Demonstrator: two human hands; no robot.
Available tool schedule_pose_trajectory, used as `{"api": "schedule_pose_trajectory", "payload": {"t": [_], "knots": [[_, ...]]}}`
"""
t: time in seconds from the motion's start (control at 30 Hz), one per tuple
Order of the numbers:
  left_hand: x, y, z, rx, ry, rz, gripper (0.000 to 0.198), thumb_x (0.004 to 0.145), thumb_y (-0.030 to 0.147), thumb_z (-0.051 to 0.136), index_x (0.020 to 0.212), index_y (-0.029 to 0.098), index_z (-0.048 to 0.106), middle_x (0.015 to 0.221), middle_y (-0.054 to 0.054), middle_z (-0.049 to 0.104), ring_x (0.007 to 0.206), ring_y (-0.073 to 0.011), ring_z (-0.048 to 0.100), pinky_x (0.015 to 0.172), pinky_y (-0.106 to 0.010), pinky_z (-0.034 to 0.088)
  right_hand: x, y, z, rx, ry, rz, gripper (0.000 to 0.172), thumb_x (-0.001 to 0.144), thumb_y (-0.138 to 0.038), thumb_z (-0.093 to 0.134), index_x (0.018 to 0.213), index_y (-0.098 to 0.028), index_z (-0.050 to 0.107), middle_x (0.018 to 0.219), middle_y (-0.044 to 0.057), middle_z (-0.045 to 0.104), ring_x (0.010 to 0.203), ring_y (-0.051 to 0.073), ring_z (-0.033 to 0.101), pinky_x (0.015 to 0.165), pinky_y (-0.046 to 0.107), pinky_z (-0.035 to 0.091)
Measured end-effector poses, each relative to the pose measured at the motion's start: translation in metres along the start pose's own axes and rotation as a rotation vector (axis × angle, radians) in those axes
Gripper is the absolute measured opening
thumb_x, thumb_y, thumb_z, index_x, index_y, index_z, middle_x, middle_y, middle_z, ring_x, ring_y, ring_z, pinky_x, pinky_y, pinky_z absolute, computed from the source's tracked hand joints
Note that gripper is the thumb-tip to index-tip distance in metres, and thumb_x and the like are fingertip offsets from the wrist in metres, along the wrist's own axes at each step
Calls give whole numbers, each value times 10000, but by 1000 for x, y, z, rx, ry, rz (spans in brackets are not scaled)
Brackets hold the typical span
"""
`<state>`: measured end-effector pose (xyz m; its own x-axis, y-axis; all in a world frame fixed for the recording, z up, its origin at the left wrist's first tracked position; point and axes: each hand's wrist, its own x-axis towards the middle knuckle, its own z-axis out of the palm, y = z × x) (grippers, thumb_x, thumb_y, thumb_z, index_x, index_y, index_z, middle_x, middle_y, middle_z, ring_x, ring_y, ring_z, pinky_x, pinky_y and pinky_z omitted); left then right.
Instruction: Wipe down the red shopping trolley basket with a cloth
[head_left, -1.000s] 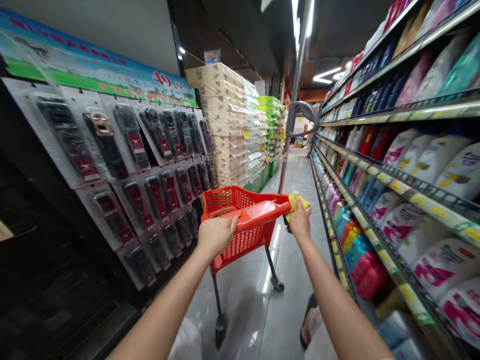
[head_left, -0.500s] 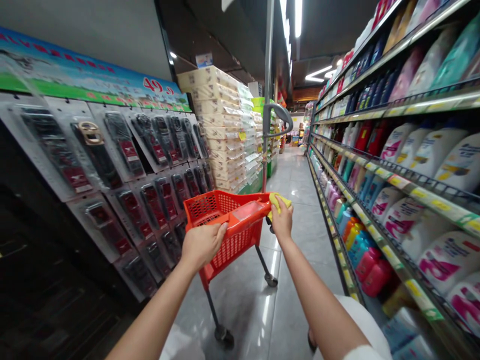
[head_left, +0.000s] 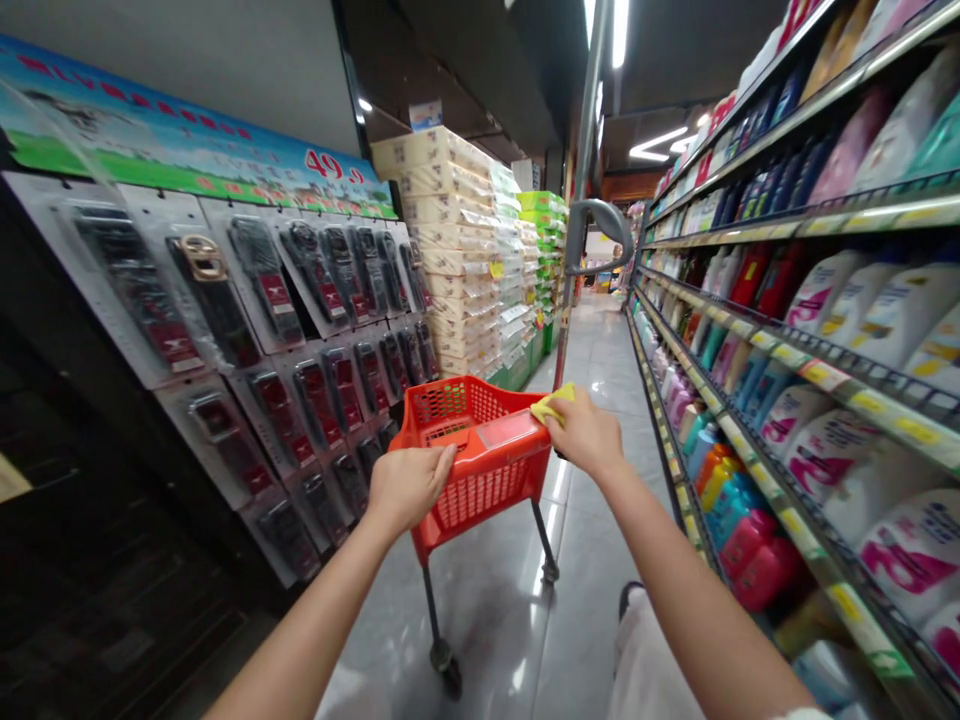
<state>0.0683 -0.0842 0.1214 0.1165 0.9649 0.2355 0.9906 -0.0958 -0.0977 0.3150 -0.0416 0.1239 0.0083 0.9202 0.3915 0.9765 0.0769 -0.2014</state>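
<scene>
Brightly red, perforated cart (head_left: 491, 495), left hand (head_left: 405, 487) gripping its handle (head_left: 480, 450), right hand (head_left: 589, 432) clutching yellow cloth (head_left: 553, 403)

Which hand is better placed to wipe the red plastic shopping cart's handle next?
Likely the right hand: it holds the yellow cloth at the right end of the red plastic handle. The left hand holds the handle's left end, with no cloth visible in it.

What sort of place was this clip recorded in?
Most likely a supermarket aisle: there is a red shopping cart, packaged belts hang beneath a banner reading 49.9, and on the right a price-labelled shelf unit is stocked with rows of bottles.
</scene>
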Motion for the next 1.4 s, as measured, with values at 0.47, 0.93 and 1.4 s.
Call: {"api": "schedule_pose_trajectory", "payload": {"t": [0.47, 0.93, 1.4], "knots": [[10, 33, 5, -53, 39, 22, 633, 983, 485, 150, 909, 225, 722, 904, -81, 757, 853, -225, 686, 634, -279, 360, 9, 35, 34, 223, 192, 136, 375, 916, -524, 471, 1125, -289, 675, 1168, 76, 529, 894, 195, 599, 751, 285, 456], [14, 39, -5, 2, 14, 14, 637, 979, 482, 127, 993, 257, 723, 940, -71, 757, 879, -242, 696, 635, -289, 377, -17, -1, 106, 968, 577, 391, 458, 892, -370, 468, 1310, -217, 577, 1275, 136, 499, 1111, 225, 537, 971, 358, 434], [14, 36, -5, -125, 4, 71, 622, 965, 488, 152, 875, 202, 696, 905, -117, 742, 854, -275, 688, 676, -321, 423, -55, -46, 107, 873, 509, 222, 419, 906, -405, 489, 1294, -279, 588, 1228, 103, 501, 1064, 211, 567, 900, 327, 470]]}}
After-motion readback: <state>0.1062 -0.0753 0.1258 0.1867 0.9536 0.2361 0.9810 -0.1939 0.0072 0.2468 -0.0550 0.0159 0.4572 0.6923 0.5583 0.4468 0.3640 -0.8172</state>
